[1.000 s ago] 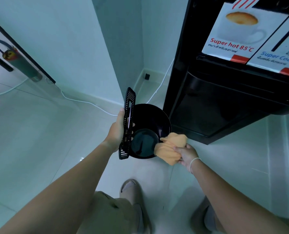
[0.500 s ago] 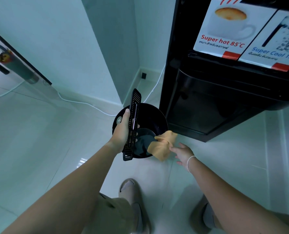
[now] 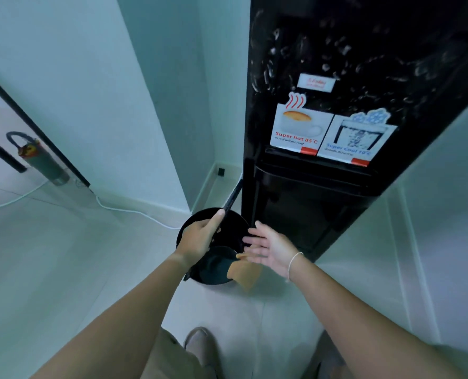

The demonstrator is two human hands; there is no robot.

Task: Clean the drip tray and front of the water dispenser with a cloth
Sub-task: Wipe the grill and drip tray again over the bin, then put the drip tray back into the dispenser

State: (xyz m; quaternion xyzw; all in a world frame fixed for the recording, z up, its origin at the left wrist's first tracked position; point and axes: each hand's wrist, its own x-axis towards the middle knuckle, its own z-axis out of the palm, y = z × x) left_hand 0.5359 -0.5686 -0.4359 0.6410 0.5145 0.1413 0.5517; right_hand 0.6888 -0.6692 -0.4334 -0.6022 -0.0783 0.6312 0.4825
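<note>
Pale tiled floor (image 3: 63,269), corner of light walls, tall black water dispenser (image 3: 336,64) at right with hot/cool stickers (image 3: 298,129). Changes vs half a second ago: camera tilted up, so more of the dispenser front shows. Right hand (image 3: 268,247) has let go of the orange cloth (image 3: 243,272); fingers now spread and straight, blurred, above the cloth. Cloth draped over the rim of the black round bin (image 3: 189,222), partly hidden under that hand. Left hand (image 3: 200,236) still grips the black drip tray grille (image 3: 231,196), now seen edge-on, upper end near the dispenser's left edge, lower end hidden behind the wrist. Dispenser recess (image 3: 304,209) dark, detail unreadable. Bottle-like item (image 3: 41,160) beyond a glass door, far left. White cable (image 3: 134,212) on the floor.
</note>
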